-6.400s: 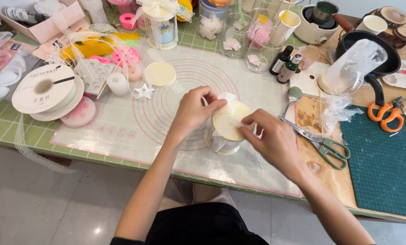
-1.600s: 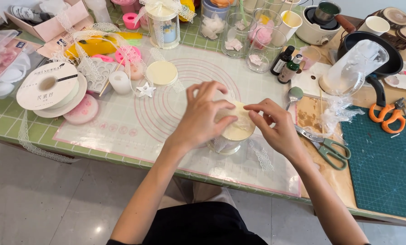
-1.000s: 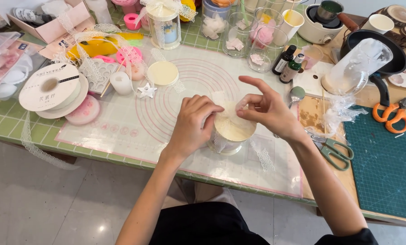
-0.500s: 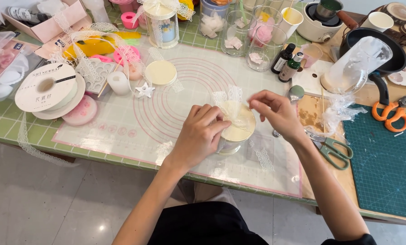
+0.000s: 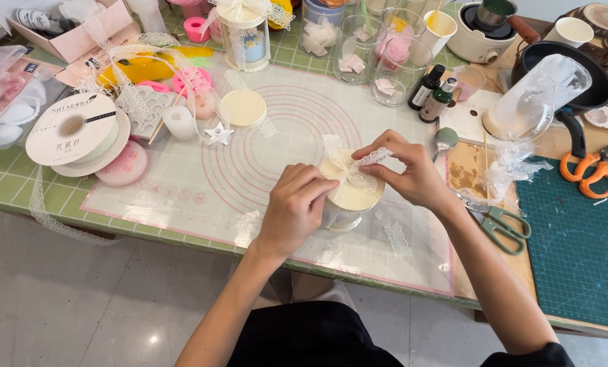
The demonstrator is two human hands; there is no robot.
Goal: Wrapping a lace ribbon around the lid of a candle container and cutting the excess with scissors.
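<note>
White lace ribbon (image 5: 358, 166) crosses the cream lid of a round jar (image 5: 348, 197) standing on the pink-ringed mat (image 5: 249, 163) on the tabletop. Left hand (image 5: 293, 207) pinches the ribbon at the lid's near edge; right hand (image 5: 406, 173) pinches a strand above it. Scissors (image 5: 501, 224) lie just right.

jar (image 5: 341, 211) side behind left hand (image 5: 296, 207)

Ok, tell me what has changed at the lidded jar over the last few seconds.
The right hand, which pinched lace low on the cream lid's right side, has lifted a lace ribbon end and drawn it across above the lid. The left hand slid from the lid's far-left edge to its near-left side, pressing the lace crossing. The jar, scissors and ribbon spool stayed put.
</note>
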